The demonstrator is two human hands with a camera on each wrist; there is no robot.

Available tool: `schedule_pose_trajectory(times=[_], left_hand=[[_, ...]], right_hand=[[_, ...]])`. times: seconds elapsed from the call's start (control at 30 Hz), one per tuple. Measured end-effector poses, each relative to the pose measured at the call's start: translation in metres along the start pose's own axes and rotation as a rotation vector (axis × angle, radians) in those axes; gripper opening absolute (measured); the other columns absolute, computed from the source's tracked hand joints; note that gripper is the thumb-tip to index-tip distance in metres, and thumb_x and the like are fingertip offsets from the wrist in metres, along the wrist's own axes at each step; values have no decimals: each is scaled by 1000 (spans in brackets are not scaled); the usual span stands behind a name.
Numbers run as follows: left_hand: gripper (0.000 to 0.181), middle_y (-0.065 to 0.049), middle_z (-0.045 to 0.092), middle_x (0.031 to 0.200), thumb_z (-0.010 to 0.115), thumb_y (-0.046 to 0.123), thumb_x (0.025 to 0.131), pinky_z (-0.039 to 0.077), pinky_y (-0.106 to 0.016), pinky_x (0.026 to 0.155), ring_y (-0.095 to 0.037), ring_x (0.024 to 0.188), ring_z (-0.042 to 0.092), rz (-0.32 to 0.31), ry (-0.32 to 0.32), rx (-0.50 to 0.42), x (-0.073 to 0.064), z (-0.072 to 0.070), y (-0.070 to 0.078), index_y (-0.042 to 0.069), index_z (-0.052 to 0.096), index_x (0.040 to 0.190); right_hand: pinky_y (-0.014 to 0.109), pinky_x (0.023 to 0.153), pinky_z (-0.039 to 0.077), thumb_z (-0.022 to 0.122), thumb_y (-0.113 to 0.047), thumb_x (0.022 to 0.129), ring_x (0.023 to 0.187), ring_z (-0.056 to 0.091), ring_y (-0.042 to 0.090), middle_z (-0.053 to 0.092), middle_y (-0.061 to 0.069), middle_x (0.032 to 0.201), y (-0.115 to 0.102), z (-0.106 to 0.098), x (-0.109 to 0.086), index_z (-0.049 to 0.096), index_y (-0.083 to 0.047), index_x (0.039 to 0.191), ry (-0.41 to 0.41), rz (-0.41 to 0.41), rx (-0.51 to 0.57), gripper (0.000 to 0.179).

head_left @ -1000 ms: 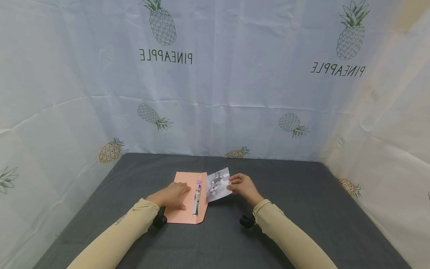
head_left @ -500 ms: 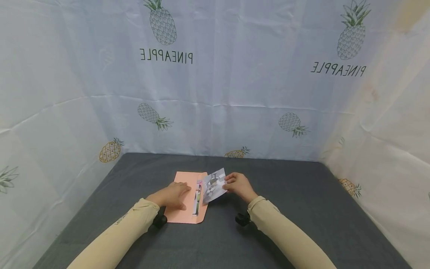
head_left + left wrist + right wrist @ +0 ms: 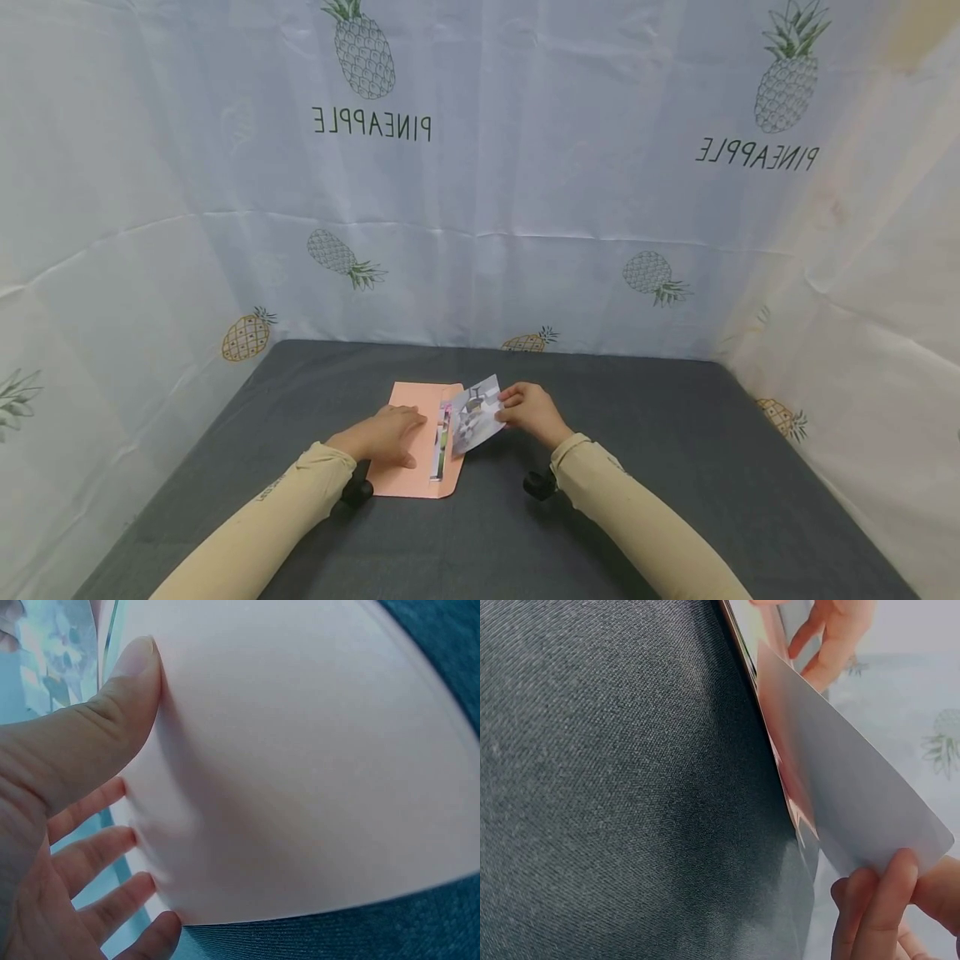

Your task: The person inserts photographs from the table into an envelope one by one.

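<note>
A peach-coloured envelope (image 3: pixel 414 397) lies flat on the table with its flap to the right. At its mouth shows a narrow strip of a colourful picture (image 3: pixel 439 450). My left hand (image 3: pixel 384 437) rests on the envelope with fingers spread; the left wrist view has the thumb (image 3: pixel 124 705) on the paper and the other fingertips along it. My right hand (image 3: pixel 536 417) pinches the right edge of a photo print (image 3: pixel 472 417) between thumb and fingers. The print tilts up, its left edge over the flap. In the right wrist view its plain back (image 3: pixel 855 780) faces the camera.
A dark grey cloth (image 3: pixel 480 550) covers the table. White curtains with pineapple prints (image 3: pixel 480 167) hang behind and at both sides. A black wrist camera (image 3: pixel 538 485) sits under the right wrist, and another (image 3: pixel 357 493) under the left.
My right hand has moved slightly left, bringing the photo print from beside the flap to over it, with more tilt. The left hand and envelope have stayed put.
</note>
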State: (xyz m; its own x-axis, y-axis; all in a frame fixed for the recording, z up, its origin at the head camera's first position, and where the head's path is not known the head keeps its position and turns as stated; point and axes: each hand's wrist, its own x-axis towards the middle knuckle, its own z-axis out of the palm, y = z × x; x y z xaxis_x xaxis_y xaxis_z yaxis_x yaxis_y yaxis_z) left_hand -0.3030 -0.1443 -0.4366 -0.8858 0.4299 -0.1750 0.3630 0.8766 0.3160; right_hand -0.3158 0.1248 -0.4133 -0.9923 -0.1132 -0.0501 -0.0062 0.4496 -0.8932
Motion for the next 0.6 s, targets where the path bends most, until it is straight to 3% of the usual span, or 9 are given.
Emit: schedule_pose_trajectory(times=[0.6], left_hand=[[73,-15,43,149,82,31,75,30,-52,113,-37,140,34,5,5,20,-1,-1,0,6,53,137]], right_hand=[[31,64,57,75,2,78,71,63,15,70,10,92,4,5,-4,66,1,103,-79,12,-32,26]])
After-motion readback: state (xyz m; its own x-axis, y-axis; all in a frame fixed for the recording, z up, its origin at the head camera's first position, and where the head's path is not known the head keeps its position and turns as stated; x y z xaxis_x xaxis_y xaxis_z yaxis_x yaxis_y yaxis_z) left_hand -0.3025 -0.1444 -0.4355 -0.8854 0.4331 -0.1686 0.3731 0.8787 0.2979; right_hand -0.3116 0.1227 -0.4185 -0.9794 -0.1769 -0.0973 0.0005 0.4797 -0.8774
